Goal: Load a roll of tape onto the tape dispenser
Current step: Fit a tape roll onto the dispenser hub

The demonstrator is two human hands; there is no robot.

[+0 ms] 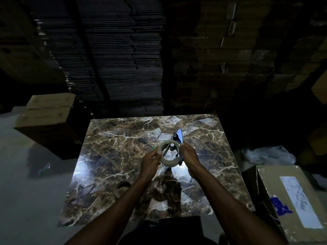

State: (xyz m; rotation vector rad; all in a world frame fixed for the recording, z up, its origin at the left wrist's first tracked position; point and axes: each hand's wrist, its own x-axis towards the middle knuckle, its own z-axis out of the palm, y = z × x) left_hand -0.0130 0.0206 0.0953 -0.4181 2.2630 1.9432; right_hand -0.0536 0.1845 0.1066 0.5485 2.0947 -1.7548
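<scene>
Currently:
Table (106, 174): marbled surface, carries a spare roll (122, 187) near its left edge.
Tape dispenser (178, 138): blue, gripped by right hand (190, 159) above the centre.
Tape roll (169, 153): pinched by left hand (150, 162), touching the dispenser.

The work surface is a square slab table top (123, 138) in glossy brown marble pattern with pale veins, brightly lit at its centre. One item lies directly on it: a brown cardboard tape core ring (122, 187), resting near the front left edge. A small green object (154, 148), too small to identify, sits near the centre.
</scene>
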